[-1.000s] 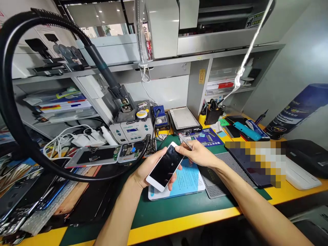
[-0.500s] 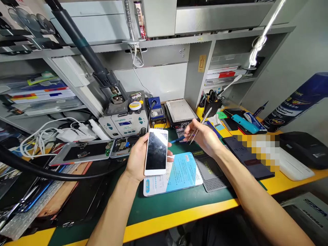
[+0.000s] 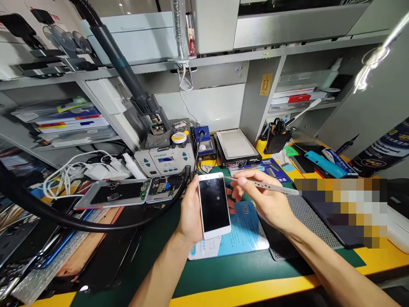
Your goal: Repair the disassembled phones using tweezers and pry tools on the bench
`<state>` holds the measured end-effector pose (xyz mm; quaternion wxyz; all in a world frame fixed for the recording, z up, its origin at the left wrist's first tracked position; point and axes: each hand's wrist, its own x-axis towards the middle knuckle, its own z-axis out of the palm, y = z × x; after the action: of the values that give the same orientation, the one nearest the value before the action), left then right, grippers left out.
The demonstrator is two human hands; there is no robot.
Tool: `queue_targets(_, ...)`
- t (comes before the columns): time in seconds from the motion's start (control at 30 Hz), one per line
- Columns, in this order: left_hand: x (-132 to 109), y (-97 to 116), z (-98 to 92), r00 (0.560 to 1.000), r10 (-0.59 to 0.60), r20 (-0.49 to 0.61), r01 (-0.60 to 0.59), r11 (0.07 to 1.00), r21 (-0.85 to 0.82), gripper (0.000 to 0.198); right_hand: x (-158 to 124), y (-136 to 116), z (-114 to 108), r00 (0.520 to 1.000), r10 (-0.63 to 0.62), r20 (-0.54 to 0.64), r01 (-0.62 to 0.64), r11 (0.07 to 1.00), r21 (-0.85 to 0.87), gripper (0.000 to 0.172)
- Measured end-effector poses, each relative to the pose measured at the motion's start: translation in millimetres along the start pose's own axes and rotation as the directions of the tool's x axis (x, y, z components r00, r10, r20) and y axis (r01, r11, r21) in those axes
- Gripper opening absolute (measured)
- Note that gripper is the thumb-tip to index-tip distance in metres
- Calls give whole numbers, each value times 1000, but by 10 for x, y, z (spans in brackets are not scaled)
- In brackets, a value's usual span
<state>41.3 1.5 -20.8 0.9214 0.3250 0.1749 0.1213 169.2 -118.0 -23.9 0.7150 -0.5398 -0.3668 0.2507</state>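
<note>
A white smartphone (image 3: 216, 207) with a dark, smudged screen is gripped along its left side by my left hand (image 3: 191, 213), the fingers reaching behind it to its right edge. My right hand (image 3: 265, 198) pinches metal tweezers (image 3: 275, 187) with a row of holes. The tweezer tips point left, close to the phone's upper right edge; I cannot tell whether they touch. Under the phone lies a blue and white printed sheet (image 3: 246, 234) on the green mat (image 3: 230, 273).
A black hose (image 3: 108, 226) curves across the left side, in front of an opened phone (image 3: 162, 187). Behind stand a soldering station (image 3: 164, 160) and a flat plate device (image 3: 238, 147). On the right lie a perforated pad (image 3: 315, 226) and a light-blue tool (image 3: 326, 164).
My right hand has come closer to the phone and turned the tweezers from upright to nearly level, tips left. The view has shifted, so the phone and bench appear displaced.
</note>
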Motion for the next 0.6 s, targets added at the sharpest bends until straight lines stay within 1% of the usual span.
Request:
queue_targets(0.03,4,-31,-2,1000,3,22,-2,1000,-29,64,-30,6,27,1000,-6,-7,5,1000,-8,16)
queue_targets(0.1,7,-83,9,999,31,23,-29,996,-82,60,-88,27,68,999,-32,-19,32,999,-38,14)
queue_targets(0.17,7,-121,33,994,104,-14,-105,988,-117,55,-141,52,88,989,-142,-27,136,977,-164,12)
queue_targets(0.2,7,-137,45,988,149,-40,-153,980,-127,52,-163,62,92,974,-228,-17,216,941,-261,13)
queue_targets(0.27,9,-165,63,972,220,-82,-230,963,-137,48,-195,76,97,915,-403,28,375,821,-432,19)
queue_targets(0.33,15,-191,66,962,258,-93,-269,953,-140,46,-207,81,108,859,-506,77,470,720,-510,26)
queue_targets(0.4,20,-213,58,957,272,-97,-283,950,-131,45,-203,82,130,832,-545,99,513,691,-510,29)
queue_targets(0.5,18,-234,36,951,285,-117,-297,949,-104,44,-192,83,170,825,-554,108,532,699,-477,29)
queue_targets(0.6,3,-243,23,950,289,-117,-300,950,-86,45,-189,90,191,825,-553,112,532,696,-482,29)
